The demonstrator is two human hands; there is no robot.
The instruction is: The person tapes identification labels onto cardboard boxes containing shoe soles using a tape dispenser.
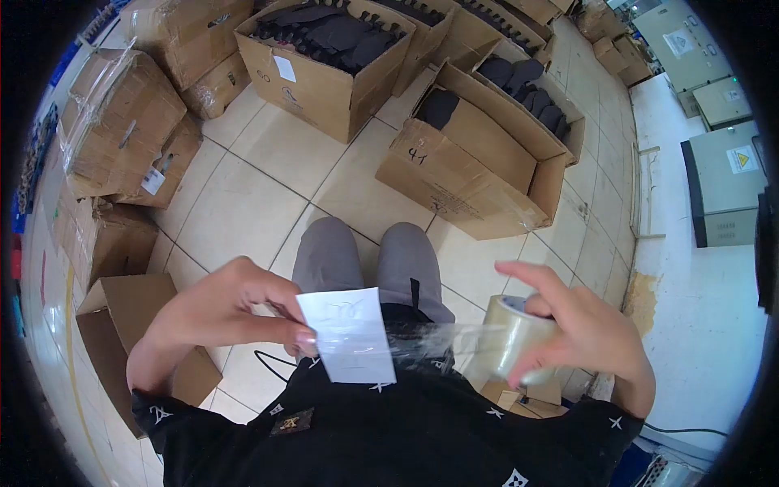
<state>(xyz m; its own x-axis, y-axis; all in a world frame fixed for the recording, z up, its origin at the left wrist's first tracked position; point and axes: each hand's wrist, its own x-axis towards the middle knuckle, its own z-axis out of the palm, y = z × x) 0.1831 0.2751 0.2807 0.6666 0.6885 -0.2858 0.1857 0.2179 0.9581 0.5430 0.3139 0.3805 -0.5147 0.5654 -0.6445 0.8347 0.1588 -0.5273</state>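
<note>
My left hand (268, 312) pinches the left edge of a white paper slip (350, 345) that bears faint handwriting. From the slip a strip of clear tape (434, 341) stretches across to a thick roll of packing tape (505, 337). My right hand (568, 325) grips that roll, its thumb low on the front and other fingers at the core, while the index finger sticks out to the left. Both hands are held in front of my body, above my lap.
An open carton (471, 178) marked 41 stands ahead on the tiled floor. Another carton (312, 97) holds dark sole-shaped pieces. Taped boxes (122, 122) are stacked at the left, with an open box (134, 316) nearer me. Grey electrical cabinets (726, 183) hang on the right wall.
</note>
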